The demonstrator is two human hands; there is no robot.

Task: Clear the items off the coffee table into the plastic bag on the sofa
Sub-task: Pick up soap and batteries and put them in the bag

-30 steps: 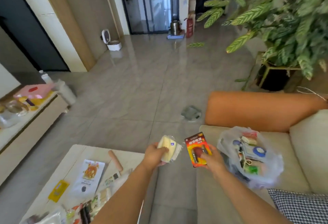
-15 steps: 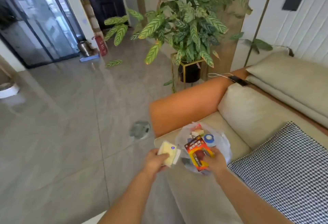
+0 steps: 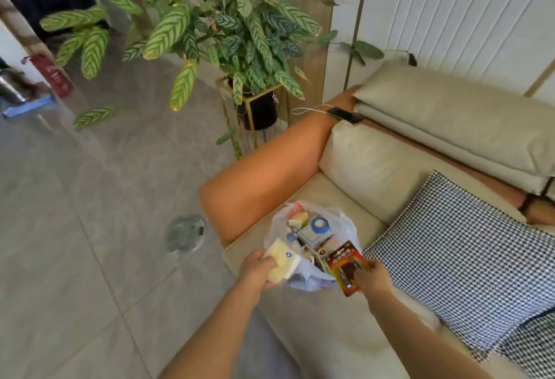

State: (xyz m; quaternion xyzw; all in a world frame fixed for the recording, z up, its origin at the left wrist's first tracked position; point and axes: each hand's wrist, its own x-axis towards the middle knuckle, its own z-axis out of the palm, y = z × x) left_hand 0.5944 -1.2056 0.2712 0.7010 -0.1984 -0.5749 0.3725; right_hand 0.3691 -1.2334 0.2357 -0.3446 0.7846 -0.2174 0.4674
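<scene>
Head view: your left hand (image 3: 256, 270) grips a pale packet (image 3: 280, 261) at the near-left rim of the bag (image 3: 345, 225) on the sofa (image 3: 375, 168), its long axis pointing into the open mouth. Your right hand (image 3: 371, 279) pinches a battery pack (image 3: 345, 267) at the near-right rim, tilted upright. Both hands sit just beside the opening, about equally near; dropping them in looks next.

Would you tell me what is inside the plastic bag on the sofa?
The plastic bag shows a blue tape roll and mixed small packets; anything deeper is covered.
</scene>
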